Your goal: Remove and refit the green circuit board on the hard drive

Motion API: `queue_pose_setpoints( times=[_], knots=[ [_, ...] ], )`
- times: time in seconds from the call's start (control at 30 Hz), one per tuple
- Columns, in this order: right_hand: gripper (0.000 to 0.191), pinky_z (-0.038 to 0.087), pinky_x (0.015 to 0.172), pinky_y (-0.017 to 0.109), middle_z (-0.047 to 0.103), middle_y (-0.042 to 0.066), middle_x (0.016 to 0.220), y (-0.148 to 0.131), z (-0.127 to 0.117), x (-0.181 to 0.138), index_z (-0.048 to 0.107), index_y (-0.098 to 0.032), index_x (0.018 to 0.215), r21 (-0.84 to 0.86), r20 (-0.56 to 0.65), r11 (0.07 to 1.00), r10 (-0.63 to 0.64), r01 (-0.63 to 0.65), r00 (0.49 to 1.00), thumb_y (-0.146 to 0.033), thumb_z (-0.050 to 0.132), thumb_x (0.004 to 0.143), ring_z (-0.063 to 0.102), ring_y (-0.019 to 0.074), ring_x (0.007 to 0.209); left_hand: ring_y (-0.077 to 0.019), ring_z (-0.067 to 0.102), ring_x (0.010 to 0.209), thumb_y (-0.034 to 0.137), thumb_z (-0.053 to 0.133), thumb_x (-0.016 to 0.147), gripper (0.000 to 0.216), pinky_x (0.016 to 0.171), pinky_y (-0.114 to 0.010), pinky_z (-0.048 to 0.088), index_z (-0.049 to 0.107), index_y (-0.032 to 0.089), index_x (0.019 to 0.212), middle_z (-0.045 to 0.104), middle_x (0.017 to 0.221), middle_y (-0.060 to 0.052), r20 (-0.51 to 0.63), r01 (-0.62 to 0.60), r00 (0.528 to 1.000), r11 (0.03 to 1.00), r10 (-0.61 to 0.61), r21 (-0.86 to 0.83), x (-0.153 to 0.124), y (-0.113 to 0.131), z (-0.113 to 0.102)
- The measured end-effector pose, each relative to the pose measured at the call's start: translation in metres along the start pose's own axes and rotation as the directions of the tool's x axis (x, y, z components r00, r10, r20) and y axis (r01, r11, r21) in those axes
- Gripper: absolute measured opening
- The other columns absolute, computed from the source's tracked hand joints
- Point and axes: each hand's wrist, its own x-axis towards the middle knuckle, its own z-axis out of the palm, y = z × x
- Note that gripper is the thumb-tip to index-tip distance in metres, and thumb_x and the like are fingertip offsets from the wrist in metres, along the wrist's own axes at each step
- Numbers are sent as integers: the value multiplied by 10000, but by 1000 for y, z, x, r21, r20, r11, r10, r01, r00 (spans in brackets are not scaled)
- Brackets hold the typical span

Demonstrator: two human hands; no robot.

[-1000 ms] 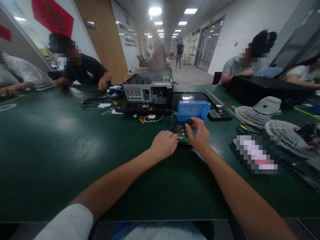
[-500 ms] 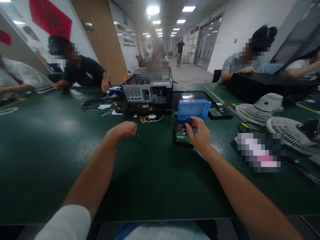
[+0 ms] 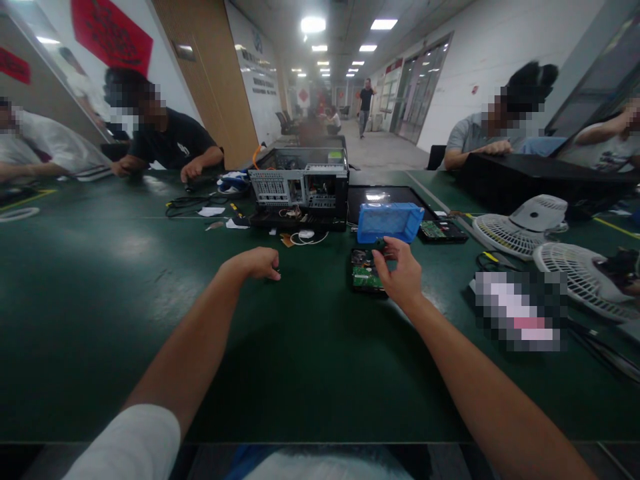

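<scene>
My left hand (image 3: pixel 260 264) is closed, its fingertips pressed down on the green tabletop where tiny pale bits lay. What is between those fingers is too small to make out. Thumb and forefinger of my right hand (image 3: pixel 401 268) pinch a small dark piece (image 3: pixel 381 245), whose kind I cannot tell. Below that hand lies a hard drive (image 3: pixel 363 275) with its green circuit board facing up, partly covered by the hand. Just behind it, a blue plastic tray (image 3: pixel 389 223) stands tilted up.
An opened computer case (image 3: pixel 300 187) stands ahead, with a white cable (image 3: pixel 317 239) before it. A dark flat panel (image 3: pixel 395 193) and another circuit-board unit (image 3: pixel 443 231) lie behind the tray. White fan parts (image 3: pixel 505 233) are on the right. Co-workers sit across the table.
My left hand has shifted slightly right and come down over the tiny bits on the table. My right hand keeps its pinch above the hard drive.
</scene>
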Motion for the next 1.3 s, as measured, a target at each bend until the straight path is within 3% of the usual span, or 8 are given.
queue_pose_setpoints(
  times=[0.6,1.13,1.3],
  knots=[
    [414,616,767,397,705,100,1101,-1,0,0,533,-220,1294,-11,-13,1000,-5,5,1000,-424,620,944,713,216,815,-185,685,829,300,648,853,180,648,-245,454,683,208,1003,736,967,-60,29,-34,999,999,34,-3,12,-7,7],
    [402,617,768,392,709,89,1083,-2,-1,1,529,-228,1290,-9,-8,1000,-4,4,1000,-414,620,946,715,215,825,-212,681,892,366,637,850,222,713,-269,484,688,212,1001,728,1030,-73,-14,-48,999,999,48,26,13,-7,5],
    [409,615,785,403,699,101,1114,-2,0,1,530,-223,1281,-20,-14,1000,3,-3,1000,-437,617,943,713,222,843,-198,684,863,308,633,845,184,691,-259,476,687,211,991,734,1004,-59,-6,-55,998,998,55,19,13,-5,8]
  ],
)
